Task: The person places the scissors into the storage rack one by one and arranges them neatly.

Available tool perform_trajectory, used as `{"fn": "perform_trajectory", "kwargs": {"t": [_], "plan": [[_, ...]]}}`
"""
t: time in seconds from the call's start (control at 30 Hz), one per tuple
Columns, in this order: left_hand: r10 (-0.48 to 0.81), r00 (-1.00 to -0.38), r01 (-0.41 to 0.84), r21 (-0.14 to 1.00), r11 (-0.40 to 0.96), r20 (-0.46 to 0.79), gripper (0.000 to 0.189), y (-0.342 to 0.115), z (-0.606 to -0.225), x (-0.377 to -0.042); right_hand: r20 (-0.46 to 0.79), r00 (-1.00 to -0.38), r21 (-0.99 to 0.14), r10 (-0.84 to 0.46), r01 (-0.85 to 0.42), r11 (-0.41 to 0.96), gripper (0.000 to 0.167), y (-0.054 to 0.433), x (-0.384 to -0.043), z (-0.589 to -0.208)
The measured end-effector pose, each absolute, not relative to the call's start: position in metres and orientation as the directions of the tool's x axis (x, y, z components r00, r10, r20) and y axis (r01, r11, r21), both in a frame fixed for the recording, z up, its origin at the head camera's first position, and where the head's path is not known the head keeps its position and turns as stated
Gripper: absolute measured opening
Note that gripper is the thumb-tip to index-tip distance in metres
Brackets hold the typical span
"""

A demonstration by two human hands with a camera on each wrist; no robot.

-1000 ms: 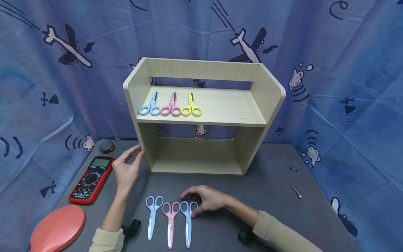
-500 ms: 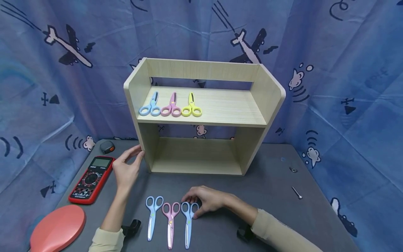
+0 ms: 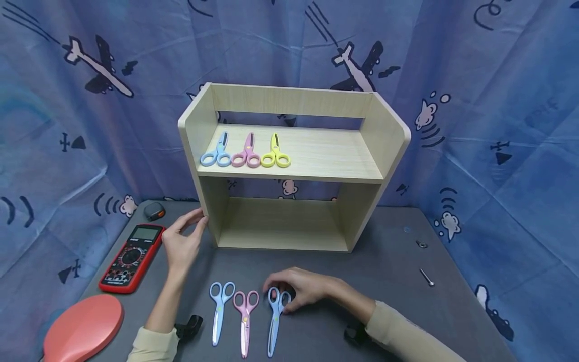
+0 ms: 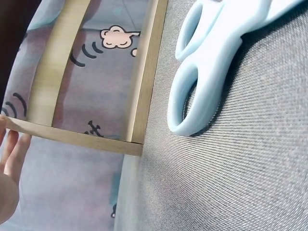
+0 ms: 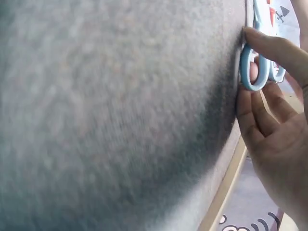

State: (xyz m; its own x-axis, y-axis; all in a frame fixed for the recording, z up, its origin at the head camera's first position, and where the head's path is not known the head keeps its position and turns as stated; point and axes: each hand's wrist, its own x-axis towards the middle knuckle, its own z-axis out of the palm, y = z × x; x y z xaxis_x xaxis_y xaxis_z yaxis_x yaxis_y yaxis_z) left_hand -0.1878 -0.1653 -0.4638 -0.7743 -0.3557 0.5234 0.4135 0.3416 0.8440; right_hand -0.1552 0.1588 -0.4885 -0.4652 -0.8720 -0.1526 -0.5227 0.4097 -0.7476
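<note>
A pale wooden two-tier shelf [image 3: 289, 173] stands at the back of the grey table. At its left side panel, my left hand [image 3: 181, 241] holds the front edge between thumb and fingers. My right hand [image 3: 305, 287] grips the handle loops of the rightmost blue scissors [image 3: 274, 319], whose blades point toward me. In the right wrist view the thumb lies on one side of the blue loop [image 5: 247, 72], the fingers on the other. To the left lie pink scissors [image 3: 245, 322] and another blue pair of scissors [image 3: 217, 311], handles toward the shelf.
Blue [image 3: 216, 156], pink [image 3: 246, 157] and yellow scissors [image 3: 275, 157] lie on the upper tier. A red multimeter [image 3: 132, 257], a tape measure [image 3: 154, 211] and a red rounded object [image 3: 83, 327] sit at left. A small metal bolt [image 3: 426, 276] and a ring-like piece [image 3: 421, 243] lie at right.
My right hand has shifted slightly right, taking the rightmost blue scissors with it and widening the gap to the pink pair. The left hand stays on the shelf panel.
</note>
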Motion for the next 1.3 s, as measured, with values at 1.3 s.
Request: {"fn": "perform_trajectory", "kwargs": {"t": [1.3], "plan": [[-0.355,-0.782,0.394,0.847,0.356,0.513,0.027,-0.165,-0.465,-0.187,-0.305,-0.137,-0.95,-0.942,0.116,0.29,0.058,0.207,-0.137,-0.436]]}}
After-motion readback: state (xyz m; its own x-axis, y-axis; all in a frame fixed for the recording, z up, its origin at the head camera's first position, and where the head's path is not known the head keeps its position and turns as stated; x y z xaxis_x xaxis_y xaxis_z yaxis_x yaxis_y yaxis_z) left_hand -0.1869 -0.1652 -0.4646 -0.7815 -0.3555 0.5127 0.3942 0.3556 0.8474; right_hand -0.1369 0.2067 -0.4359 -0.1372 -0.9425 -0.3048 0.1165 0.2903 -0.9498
